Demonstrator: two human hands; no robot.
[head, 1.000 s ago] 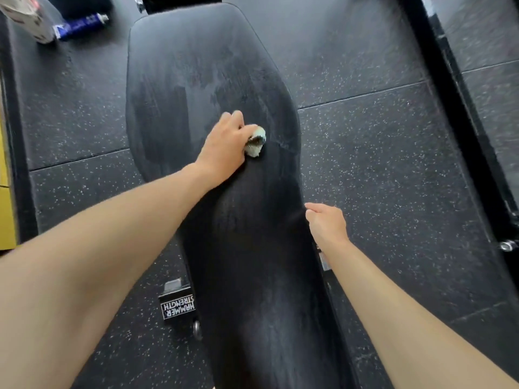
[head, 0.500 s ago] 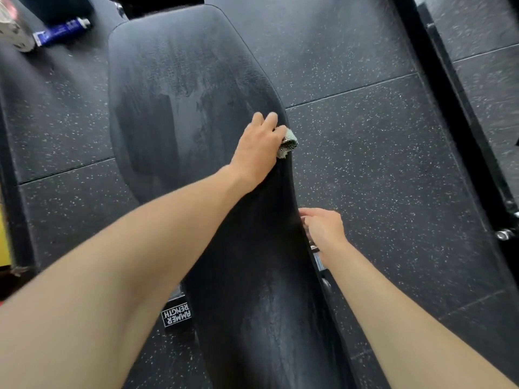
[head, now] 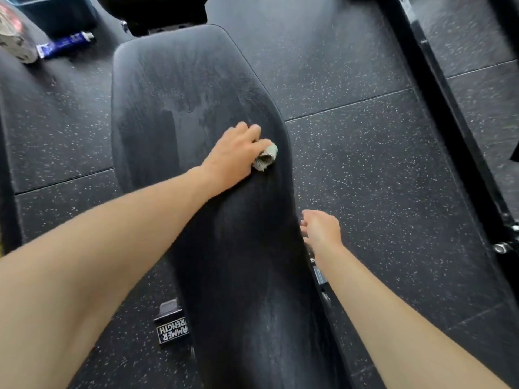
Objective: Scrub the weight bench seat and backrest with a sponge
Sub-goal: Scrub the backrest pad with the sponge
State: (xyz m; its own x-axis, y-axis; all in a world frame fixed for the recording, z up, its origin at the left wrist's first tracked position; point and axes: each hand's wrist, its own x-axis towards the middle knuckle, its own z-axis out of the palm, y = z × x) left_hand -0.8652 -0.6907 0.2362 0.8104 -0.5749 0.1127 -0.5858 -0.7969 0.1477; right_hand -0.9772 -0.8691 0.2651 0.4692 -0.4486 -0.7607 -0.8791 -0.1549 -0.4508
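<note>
Black streaky-wet backrest [head: 182, 80]; pale crumpled sponge [head: 265, 158] in left hand [head: 233, 160]; right hand [head: 321, 228], grip unclear.

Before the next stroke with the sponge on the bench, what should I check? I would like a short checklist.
1. The left hand grips the sponge: ok.
2. The sponge lies on the bench pad: ok.
3. The right hand steadies the pad's edge: cannot tell.
4. The pad ahead of the sponge is bare: ok.
5. The blue tube lies on the floor, off the pad: ok.
</note>
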